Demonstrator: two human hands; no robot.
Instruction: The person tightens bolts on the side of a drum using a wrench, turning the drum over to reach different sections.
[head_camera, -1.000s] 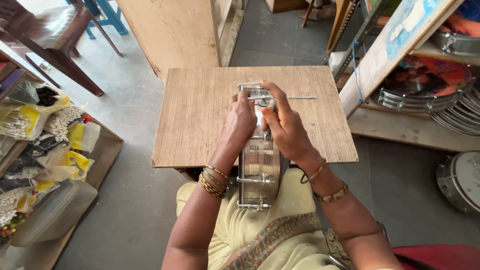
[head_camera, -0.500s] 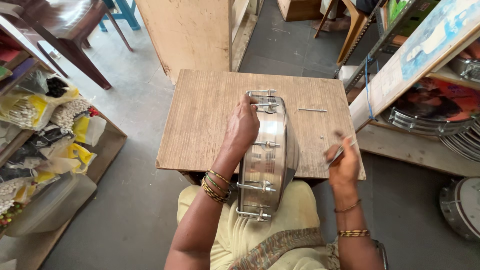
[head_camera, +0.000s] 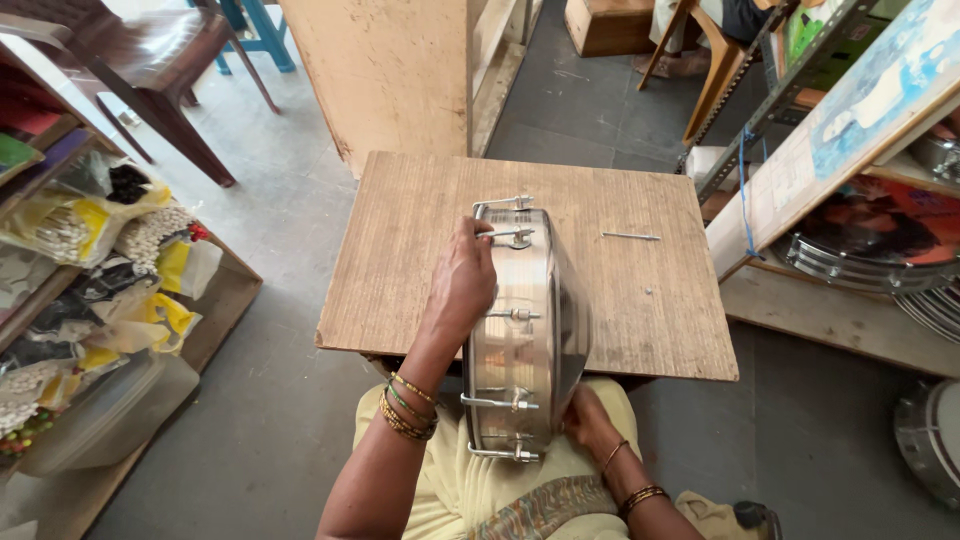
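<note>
1. The metal drum shell (head_camera: 525, 330) stands on edge, its far end on the wooden tabletop (head_camera: 400, 260), its near end over the person's lap.
2. Left hand (head_camera: 462, 285): fingers curled over the shell's upper rim beside the tension rods, steadying it.
3. Right hand (head_camera: 588, 425): cups the shell's lower edge; its finger closure is hidden.
4. A loose rod (head_camera: 631, 236) lies apart on the tabletop.
5. Judged step: fitting tension hardware. Reaching that rod calls for a freed right hand.

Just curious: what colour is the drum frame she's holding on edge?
Shiny silver metal, drum frame, clearest in the head view.
</note>
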